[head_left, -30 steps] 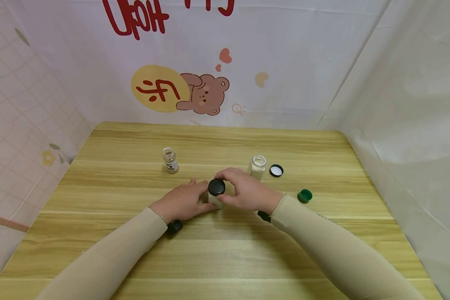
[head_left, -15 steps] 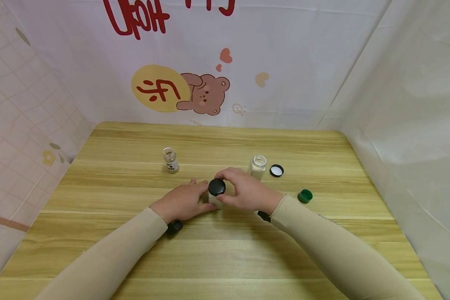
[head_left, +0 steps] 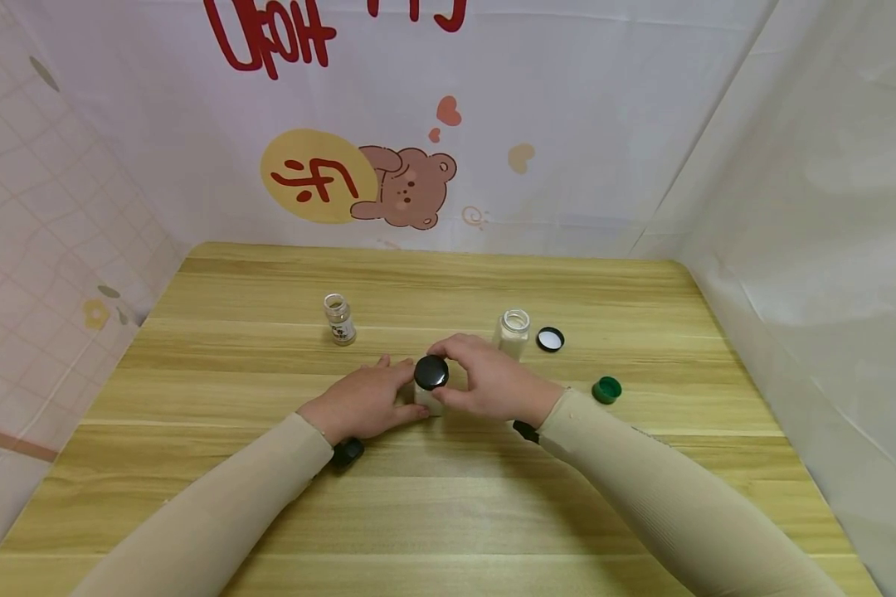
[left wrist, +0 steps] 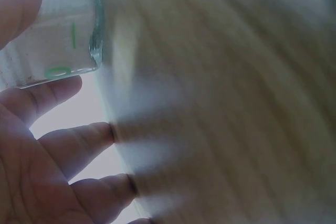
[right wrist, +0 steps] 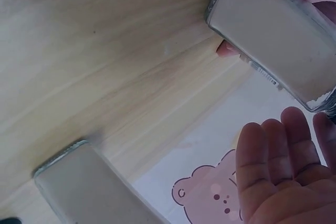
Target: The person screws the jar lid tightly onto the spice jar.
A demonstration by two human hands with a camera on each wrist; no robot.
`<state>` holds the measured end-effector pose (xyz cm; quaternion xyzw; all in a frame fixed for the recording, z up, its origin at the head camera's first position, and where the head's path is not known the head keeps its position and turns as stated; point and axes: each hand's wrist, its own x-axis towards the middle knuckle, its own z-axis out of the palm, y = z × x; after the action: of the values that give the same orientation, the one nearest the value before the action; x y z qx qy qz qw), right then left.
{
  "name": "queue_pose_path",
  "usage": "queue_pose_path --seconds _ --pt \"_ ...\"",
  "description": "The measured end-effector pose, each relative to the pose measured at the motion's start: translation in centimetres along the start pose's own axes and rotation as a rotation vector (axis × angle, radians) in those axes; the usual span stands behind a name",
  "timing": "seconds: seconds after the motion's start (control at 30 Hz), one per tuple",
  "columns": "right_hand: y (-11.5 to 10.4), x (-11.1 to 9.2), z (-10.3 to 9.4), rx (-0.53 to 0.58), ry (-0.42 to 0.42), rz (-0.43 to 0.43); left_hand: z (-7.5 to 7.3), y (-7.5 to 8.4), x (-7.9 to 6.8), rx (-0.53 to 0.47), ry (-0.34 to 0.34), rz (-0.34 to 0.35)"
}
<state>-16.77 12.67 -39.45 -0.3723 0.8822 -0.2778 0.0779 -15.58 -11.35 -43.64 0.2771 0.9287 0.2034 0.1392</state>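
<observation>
Upright on the wooden table [head_left: 448, 514] stands a squarish glass jar [head_left: 428, 403] of pale powder, capped by a round black lid [head_left: 431, 372]. My left hand [head_left: 366, 402] steadies it low down, thumb and index finger on its sides; in the left wrist view the other fingers spread apart below the jar [left wrist: 58, 40]. From the right, my right hand [head_left: 496, 381] pinches the lid between thumb and fingers. The lid is largely outside the right wrist view, where the powder-filled jar [right wrist: 268, 30] shows clearly.
A second powder jar [head_left: 513, 336], uncapped, stands just behind my right hand. Right of it a black lid [head_left: 550, 339] lies with its white inside up. A green cap [head_left: 607, 390] sits farther right. Back left is a small lidless labelled jar [head_left: 339, 322].
</observation>
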Motion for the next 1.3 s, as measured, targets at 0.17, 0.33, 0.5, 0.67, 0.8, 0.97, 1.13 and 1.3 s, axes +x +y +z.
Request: queue_pose_path --seconds 0.17,0.33,0.5,0.67,0.8,0.97,1.13,1.3 --pt "0.03 -0.02 -0.04 0.000 -0.003 -0.014 0.00 0.02 0.05 0.002 -0.003 0.000" --pt "0.12 0.03 0.09 -0.004 0.002 -0.012 -0.01 0.07 0.06 0.004 -0.004 -0.006" --pt "0.09 -0.05 0.02 -0.006 0.007 -0.023 0.04 0.05 0.08 0.007 0.005 0.008" --pt "0.05 0.00 0.04 -0.020 0.003 -0.043 0.09 -0.04 0.19 0.000 0.010 0.026" --pt "0.07 0.03 0.17 -0.025 0.001 -0.029 0.07 -0.06 0.18 -0.006 0.005 0.019" --pt "0.04 0.00 0.16 -0.010 0.000 -0.013 -0.02 0.06 0.04 -0.005 0.003 0.015" --pt "-0.03 -0.09 0.00 -0.014 -0.006 -0.020 -0.07 0.06 0.00 -0.001 0.003 0.017" --pt "-0.09 -0.10 -0.04 -0.017 -0.003 -0.032 -0.03 0.00 0.03 0.002 0.003 0.018"
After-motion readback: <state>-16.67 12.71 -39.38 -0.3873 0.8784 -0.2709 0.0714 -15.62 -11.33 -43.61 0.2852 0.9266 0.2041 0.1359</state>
